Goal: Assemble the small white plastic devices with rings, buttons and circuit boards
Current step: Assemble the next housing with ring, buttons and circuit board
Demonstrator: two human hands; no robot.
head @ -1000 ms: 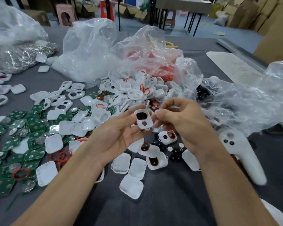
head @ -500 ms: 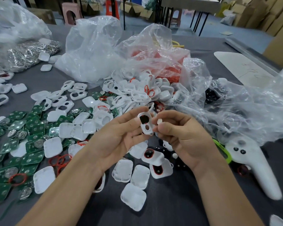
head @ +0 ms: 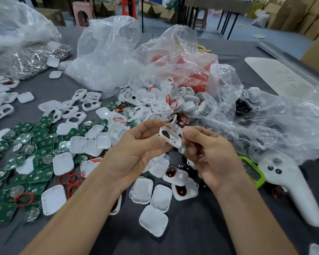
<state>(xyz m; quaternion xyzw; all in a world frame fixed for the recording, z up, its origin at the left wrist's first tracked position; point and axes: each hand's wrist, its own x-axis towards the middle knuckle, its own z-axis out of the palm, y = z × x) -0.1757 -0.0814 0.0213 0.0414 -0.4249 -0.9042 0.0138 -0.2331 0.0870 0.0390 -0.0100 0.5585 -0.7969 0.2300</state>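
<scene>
My left hand (head: 136, 150) pinches a small white plastic shell (head: 170, 138) with a black button in one of its two openings, held above the grey table. My right hand (head: 210, 153) pinches a small white round button (head: 182, 133) at its fingertips, just right of the shell's upper edge. Two shells fitted with red rings and black buttons (head: 175, 174) lie on the table below my hands. Green circuit boards (head: 22, 162) cover the left side. Loose red rings (head: 70, 179) lie among white back covers (head: 63, 163).
A pile of white shells (head: 155, 105) spills from clear plastic bags (head: 114, 57) behind my hands. More crumpled plastic (head: 284, 122) lies right. A white handheld controller (head: 293, 188) and a green device (head: 252, 172) sit at right. A bag of silvery metal parts (head: 31, 59) is far left.
The shell in my left hand has tilted so its inner side faces up. My right hand still holds the white button beside it. The head camera has dipped slightly.
</scene>
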